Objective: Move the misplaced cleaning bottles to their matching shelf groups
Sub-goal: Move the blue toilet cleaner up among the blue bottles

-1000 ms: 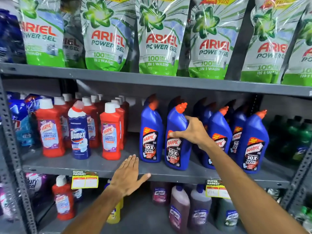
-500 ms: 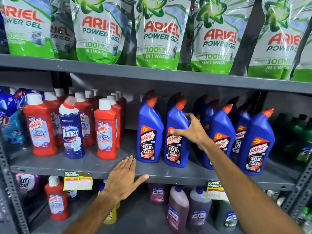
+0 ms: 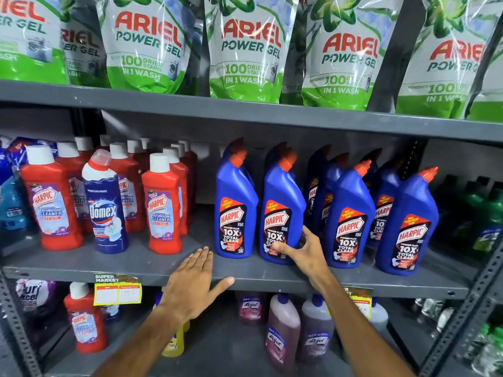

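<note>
On the middle shelf (image 3: 136, 263) a dark blue Domex bottle (image 3: 107, 202) stands among red Harpic bathroom cleaner bottles (image 3: 163, 205). To the right stands a row of blue Harpic toilet cleaner bottles (image 3: 351, 216). My right hand (image 3: 302, 250) grips the base of the second blue Harpic bottle (image 3: 281, 202), thumb across the label, fingers around its right side. Fingers spread, my left hand (image 3: 196, 281) lies flat on the shelf's front edge and holds nothing. A lone red Harpic bottle (image 3: 84, 319) stands on the lower shelf.
Ariel Power Gel pouches (image 3: 247, 47) fill the top shelf. Purple Lizol bottles (image 3: 283, 327) and a yellow bottle (image 3: 174, 342) stand below. Green bottles (image 3: 487, 213) sit at far right, blue pouches (image 3: 11, 191) at far left. Price tags (image 3: 117, 291) hang on the shelf edge.
My right hand has slid down the blue Harpic bottle from near its neck to its base. The view has moved closer and slightly up. My left hand stays on the shelf edge.
</note>
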